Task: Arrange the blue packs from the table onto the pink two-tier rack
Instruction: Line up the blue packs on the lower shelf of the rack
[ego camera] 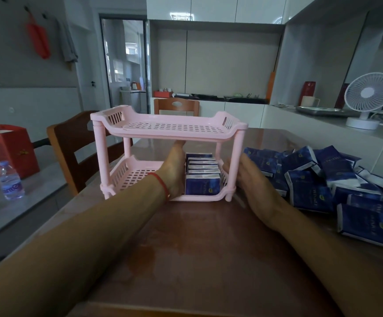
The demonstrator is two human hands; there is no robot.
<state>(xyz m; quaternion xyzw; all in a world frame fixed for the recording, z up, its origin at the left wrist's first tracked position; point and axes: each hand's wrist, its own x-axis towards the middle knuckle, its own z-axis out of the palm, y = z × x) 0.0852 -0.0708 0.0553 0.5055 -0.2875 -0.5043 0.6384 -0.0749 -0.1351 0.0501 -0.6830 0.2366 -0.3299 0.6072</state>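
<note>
Rack (pixel 167 129) mid-table; lower tier holds one row of packs (pixel 203 173), top tier bare. Left hand (pixel 174 165) flat against the row, right hand (pixel 252 179) flat outside the rack's end (neither grips). Pile (pixel 337 179) remains: early stage.

Two wooden chairs stand at the far side: one at far left (pixel 71 143), one beyond the centre (pixel 176 106). On the grey surface at left, a clear water bottle (pixel 10 180) stands upright near a red box (pixel 7 149). On the right counter, a white desk fan (pixel 367 99) stands beside a metal tray (pixel 323 110). A red item (pixel 38 40) hangs on the far-left wall.
</note>
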